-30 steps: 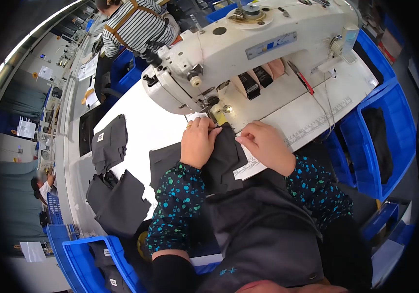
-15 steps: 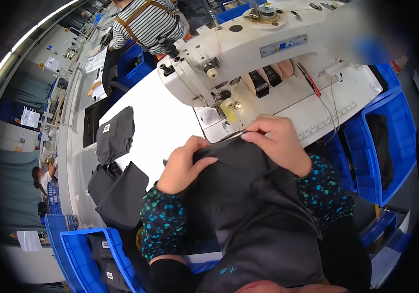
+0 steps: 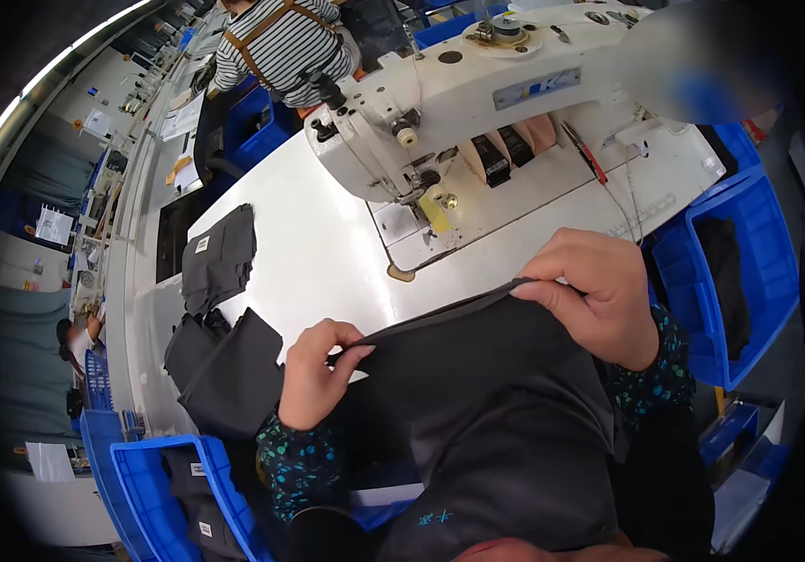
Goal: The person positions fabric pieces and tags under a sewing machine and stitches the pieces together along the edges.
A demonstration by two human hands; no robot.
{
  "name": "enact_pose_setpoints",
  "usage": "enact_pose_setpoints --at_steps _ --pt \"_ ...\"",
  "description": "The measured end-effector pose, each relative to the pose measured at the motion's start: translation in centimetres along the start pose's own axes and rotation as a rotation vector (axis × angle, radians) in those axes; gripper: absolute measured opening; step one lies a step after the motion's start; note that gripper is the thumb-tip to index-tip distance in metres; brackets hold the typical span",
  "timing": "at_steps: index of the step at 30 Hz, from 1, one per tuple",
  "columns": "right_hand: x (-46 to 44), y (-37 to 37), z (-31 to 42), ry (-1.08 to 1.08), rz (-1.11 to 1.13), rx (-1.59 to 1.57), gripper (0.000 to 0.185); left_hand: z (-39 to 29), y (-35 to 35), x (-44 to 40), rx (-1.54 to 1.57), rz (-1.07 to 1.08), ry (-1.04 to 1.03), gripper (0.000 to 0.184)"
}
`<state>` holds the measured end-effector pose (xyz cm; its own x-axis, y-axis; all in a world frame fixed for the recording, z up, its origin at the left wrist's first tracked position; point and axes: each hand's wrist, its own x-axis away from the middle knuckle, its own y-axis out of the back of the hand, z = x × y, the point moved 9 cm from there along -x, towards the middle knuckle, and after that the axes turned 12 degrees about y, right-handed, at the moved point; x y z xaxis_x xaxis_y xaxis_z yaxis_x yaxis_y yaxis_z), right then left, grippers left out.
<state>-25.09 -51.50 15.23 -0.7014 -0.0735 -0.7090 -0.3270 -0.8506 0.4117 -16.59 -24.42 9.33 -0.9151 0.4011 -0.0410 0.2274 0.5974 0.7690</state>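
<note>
A dark fabric piece (image 3: 459, 351) is stretched between my two hands in front of the sewing machine (image 3: 365, 150), its upper edge pulled nearly straight. My left hand (image 3: 313, 375) pinches the left end of that edge between thumb and fingers. At the other end, slightly higher, my right hand (image 3: 599, 295) grips the edge the same way. The cloth hangs over my black apron (image 3: 524, 496), and where one ends and the other begins is hard to make out. The needle area lies beyond the cloth, with nothing dark under it.
Stacked dark pieces with a white label (image 3: 220, 253) lie on the white table (image 3: 299, 234), with more dark cloth (image 3: 234, 375) nearer me. Blue bins (image 3: 763, 281) stand right and lower left. Red-handled tweezers (image 3: 590, 155) rest by the machine. A person in stripes (image 3: 281, 47) sits beyond.
My hands have spread apart and the fabric edge between them is now drawn straight. My right hand moved right and down, away from the machine; my left hand moved left and down.
</note>
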Motion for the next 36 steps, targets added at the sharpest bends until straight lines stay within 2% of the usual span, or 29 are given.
enact_pose_setpoints --at_steps 3,7,9,11,13,15,16,17,19,21,23,25,26,27,29,31,32,33,35,36 --pt "-0.4 0.5 0.8 0.095 -0.053 0.172 0.011 0.3 -1.9 -0.3 0.1 0.06 -0.002 0.018" --pt "-0.1 1.7 1.6 0.082 0.016 0.222 0.013 0.4 -1.1 1.0 0.149 0.162 0.013 0.016" --pt "0.1 2.0 2.2 0.063 0.107 0.016 0.012 -0.6 -0.1 2.7 0.415 0.462 -0.158 0.019" --pt "0.1 1.2 1.5 0.035 0.104 -0.065 0.01 -1.6 2.6 2.3 0.172 0.32 -0.194 0.018" --pt "-0.2 -1.8 -1.0 -0.011 0.231 -0.083 0.012 -0.9 4.2 0.2 -0.123 0.089 -0.103 0.014" --pt "0.1 -5.6 -5.8 -0.134 0.254 -0.189 0.017 1.3 4.6 -3.2 -0.252 -0.011 -0.03 0.011" --pt "0.6 -7.7 -8.2 -0.234 0.296 -0.223 0.019 3.0 4.0 -5.0 -0.258 0.005 -0.008 0.009" --pt "1.0 -9.5 -10.1 -0.233 0.293 -0.246 0.019 4.6 3.1 -6.5 -0.3 0.024 0.052 0.008" --pt "1.1 -12.1 -13.0 -0.226 0.287 -0.273 0.02 6.4 0.5 -8.7 -0.51 0.06 -0.012 0.017" --pt "1.0 -14.1 -14.8 -0.219 0.353 -0.269 0.021 5.0 -1.7 -9.8 -0.472 0.019 -0.09 0.03" --pt "0.5 -15.3 -15.9 -0.236 0.427 -0.304 0.021 2.4 -4.3 -10.8 -0.264 0.096 -0.194 0.041" --pt "0.1 -16.4 -16.7 -0.256 0.441 -0.408 0.022 1.2 -7.0 -12.2 -0.066 0.235 -0.194 0.041" --pt "-0.2 -16.6 -17.1 -0.252 0.448 -0.41 0.022 1.5 -8.4 -12.9 0.071 0.355 -0.123 0.037" --pt "-0.6 -16.9 -17.4 -0.232 0.479 -0.415 0.025 1.2 -8.7 -13.6 0.071 0.348 -0.118 0.037" --pt "-1.3 -17.0 -17.8 -0.207 0.512 -0.424 0.027 2.2 -10.4 -14.5 0.085 0.537 0.074 0.026" --pt "-1.0 -16.8 -18.5 -0.434 0.518 -0.517 0.032 4.2 -10.9 -15.0 0.19 0.546 0.144 0.022" --pt "-1.2 -16.5 -18.3 -0.306 0.556 -0.443 0.036 5.3 -11.1 -15.0 0.298 0.56 0.212 0.018" --pt "-0.8 -16.6 -18.7 -0.31 0.556 -0.452 0.036 5.2 -11.1 -15.0 0.296 0.563 0.221 0.018" --pt "-0.4 -16.7 -18.2 -0.172 0.535 -0.406 0.037 4.2 -10.6 -14.8 0.382 0.537 0.183 0.014" --pt "-0.6 -16.5 -17.8 -0.157 0.588 -0.351 0.038 4.1 -10.6 -14.6 0.384 0.537 0.192 0.014"
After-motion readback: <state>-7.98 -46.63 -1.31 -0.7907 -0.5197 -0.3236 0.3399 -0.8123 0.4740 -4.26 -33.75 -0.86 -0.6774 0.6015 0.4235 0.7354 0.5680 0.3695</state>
